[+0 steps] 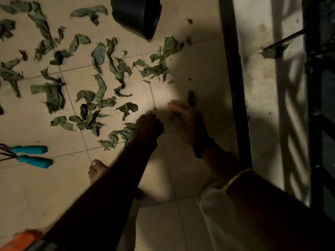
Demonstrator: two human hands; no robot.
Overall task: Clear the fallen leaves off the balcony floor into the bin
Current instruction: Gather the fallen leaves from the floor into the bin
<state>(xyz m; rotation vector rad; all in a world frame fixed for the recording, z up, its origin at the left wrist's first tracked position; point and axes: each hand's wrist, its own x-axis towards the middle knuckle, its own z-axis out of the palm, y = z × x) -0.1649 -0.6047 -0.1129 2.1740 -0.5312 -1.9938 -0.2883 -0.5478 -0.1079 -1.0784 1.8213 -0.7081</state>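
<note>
Leaves (101, 84) lie scattered over the tiled balcony floor (190, 69), mostly left and far of my hands. I see the left hand (149, 126) curled into a fist, pinching small leaf bits, while the right hand (186, 120) sits just beside it with fingers spread and blurred; whether it holds anything I cannot tell. At the far edge stands the black bin (137, 15). Near left lie 2 blue-handled tools (32, 154).
</note>
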